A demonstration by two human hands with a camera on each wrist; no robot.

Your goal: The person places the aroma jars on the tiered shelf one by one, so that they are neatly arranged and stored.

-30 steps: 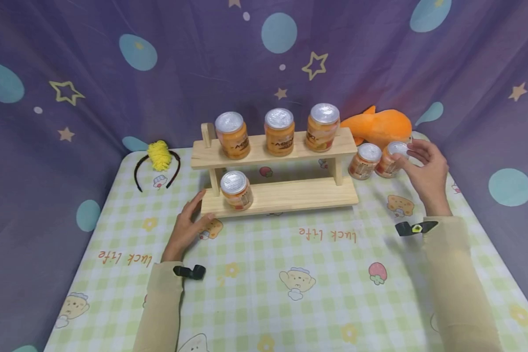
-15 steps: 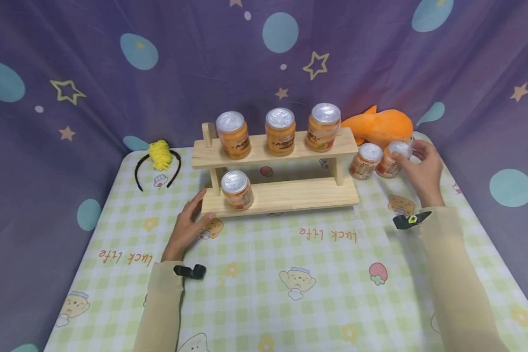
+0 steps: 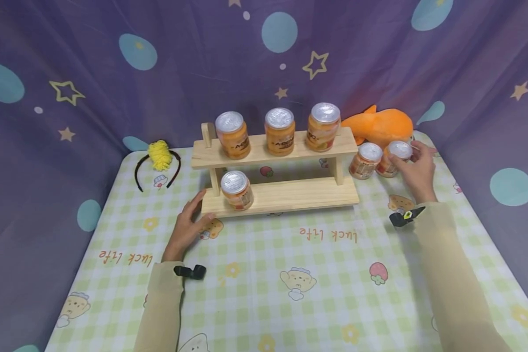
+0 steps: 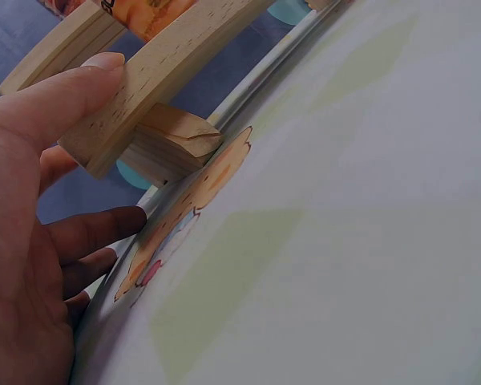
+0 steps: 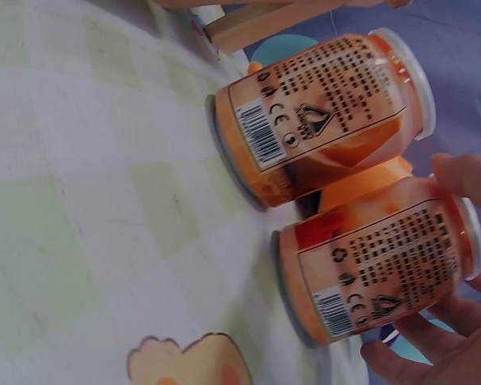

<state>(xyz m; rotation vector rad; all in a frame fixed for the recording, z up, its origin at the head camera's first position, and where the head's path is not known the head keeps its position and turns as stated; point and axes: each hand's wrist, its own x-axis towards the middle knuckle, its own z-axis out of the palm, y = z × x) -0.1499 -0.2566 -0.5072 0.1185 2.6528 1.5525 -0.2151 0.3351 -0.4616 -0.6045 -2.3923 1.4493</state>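
Note:
A two-tier wooden shelf point(image 3: 305, 193) stands in the head view, with three fruit jars with silver lids on top and another jar point(image 3: 237, 191) at the left of its lower board. My left hand point(image 3: 187, 228) holds the left end of that board; in the left wrist view the thumb point(image 4: 80, 92) presses its edge and the lower fingers spread by the tablecloth. At right, my right hand point(image 3: 419, 172) grips the outer of two jars, its thumb and fingers about the upper part of this jar point(image 5: 385, 261). The jar stands upright on the table beside its neighbour point(image 5: 321, 116).
Behind the two right jars lies an orange plush toy point(image 3: 383, 126). A dark headband with a yellow tuft point(image 3: 160, 155) is at the back left. A checked tablecloth point(image 3: 264, 283) covers the table, and a purple curtain point(image 3: 180, 88) hangs behind and at both sides.
My right hand has moved slightly left and closed in round the outer jar. The left hand, the shelf and the jars look unmoved.

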